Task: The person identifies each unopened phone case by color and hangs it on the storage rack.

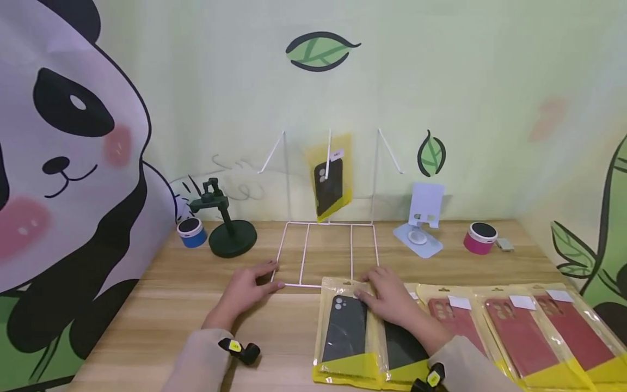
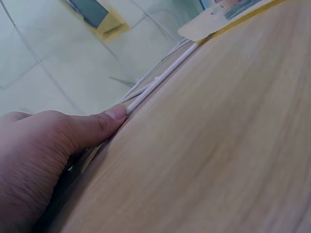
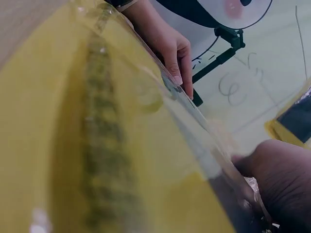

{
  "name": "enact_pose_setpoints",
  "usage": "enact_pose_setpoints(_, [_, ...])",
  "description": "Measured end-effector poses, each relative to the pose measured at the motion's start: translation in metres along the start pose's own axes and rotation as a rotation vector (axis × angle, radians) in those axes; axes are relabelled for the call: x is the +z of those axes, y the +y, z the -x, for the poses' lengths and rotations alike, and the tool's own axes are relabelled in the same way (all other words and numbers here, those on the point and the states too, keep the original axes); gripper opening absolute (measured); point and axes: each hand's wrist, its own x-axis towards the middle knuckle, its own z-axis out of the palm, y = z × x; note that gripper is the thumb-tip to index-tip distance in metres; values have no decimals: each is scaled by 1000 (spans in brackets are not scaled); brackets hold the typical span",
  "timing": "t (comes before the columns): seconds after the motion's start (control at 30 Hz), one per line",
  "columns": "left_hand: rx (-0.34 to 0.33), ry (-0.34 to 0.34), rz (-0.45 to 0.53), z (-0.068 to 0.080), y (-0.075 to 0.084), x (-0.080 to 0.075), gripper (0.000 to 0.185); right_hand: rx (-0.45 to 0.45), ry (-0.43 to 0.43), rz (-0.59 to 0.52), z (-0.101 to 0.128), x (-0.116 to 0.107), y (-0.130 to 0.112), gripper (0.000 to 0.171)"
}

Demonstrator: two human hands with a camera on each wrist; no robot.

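- Near edge of the tabletop [image 1: 147,321]: row of bagged phone cases running toward the near right corner. Leftmost is the dark case pack [image 1: 343,332], yellow-backed clear bag, hang tab pointing away from the person; a second dark pack is partly under the right forearm; three red case packs [image 1: 519,332] overlap beyond it. Overlapped flat, hang tabs all pointing the same way.
- Right hand [image 1: 389,296]: palm down on the top end of the dark packs, fingers curled, thumb at the dark case pack's upper right corner beside its hang tab. Looks like a pinch on the bag's top edge; right wrist view shows crinkled film at the fingers [image 3: 272,170] but nothing sharper.
- Left hand [image 1: 247,288]: flat on the wood, fingers relaxed and extended, holding nothing. Thumb tip [image 2: 114,115] presses against the front bar of the white wire rack [image 1: 328,253], near its front left corner. Likely bracing the base so it doesn't slide.
- Mid tabletop: rack base lies flat, uprights at the back; one black case pack [image 1: 329,182] already hangs from the centre hook.
- Far edge: blue-rimmed round gadget [image 1: 191,231] and dark green phone stand [image 1: 227,228] left of the rack; white folding stand [image 1: 422,220] and pink round gadget [image 1: 481,238] to the right.
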Motion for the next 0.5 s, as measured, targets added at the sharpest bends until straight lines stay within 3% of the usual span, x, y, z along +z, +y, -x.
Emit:
enact_pose_setpoints(0.1, [-13, -11, -4, 8, 1, 5, 56, 14, 19, -39, 7, 2, 0, 10])
enact_pose_setpoints(0.27, [-27, 13, 5, 17, 6, 9, 57, -51, 86, -23, 14, 4, 0, 13])
enact_pose_setpoints(0.5, [-19, 49, 6, 4, 8, 3, 60, -167, 295, 2, -4, -3, 1, 14])
